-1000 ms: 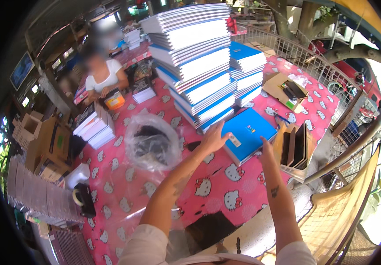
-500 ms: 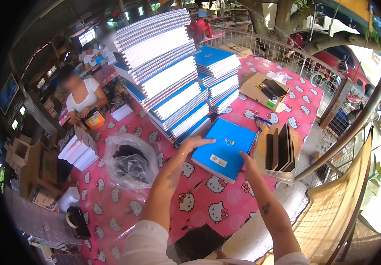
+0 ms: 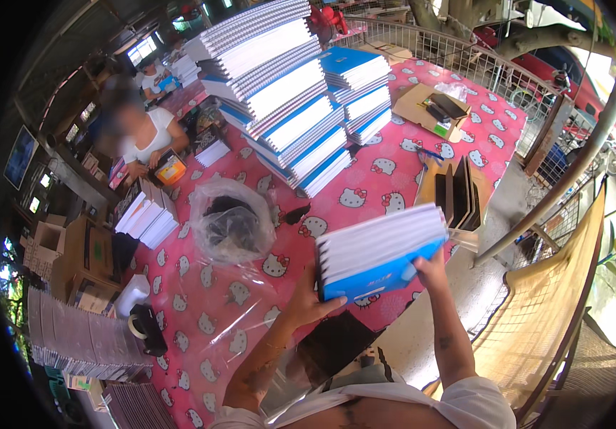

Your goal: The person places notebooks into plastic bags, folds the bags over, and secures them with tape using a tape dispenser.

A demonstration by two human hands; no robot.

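Note:
Between my two hands, a small stack of blue-covered spiral notebooks (image 3: 386, 250) is held tilted above the table's near side. Its blue cover faces me and the white page edges point up. My left hand (image 3: 311, 299) grips the left end by the dark coil, thumb on the cover. Around the right end closes my right hand (image 3: 431, 270), its thumb also against the cover; the other fingers are partly hidden behind. Beyond them rises a tall, leaning pile of spiral notebooks (image 3: 272, 93), with a shorter blue-topped pile (image 3: 356, 93) beside it.
A pink patterned cloth (image 3: 351, 189) covers the table. On it are a clear plastic bag (image 3: 229, 222), an open cardboard box (image 3: 429, 111), upright dark boards (image 3: 458, 193), blue-handled scissors (image 3: 431, 153) and tape (image 3: 136, 327). Across the left side, a person (image 3: 152, 139) handles an orange-and-black item.
My hands have lifted the blue notebooks off the table, brought them nearer me and tipped them so the page edges face up. The view has shifted slightly.

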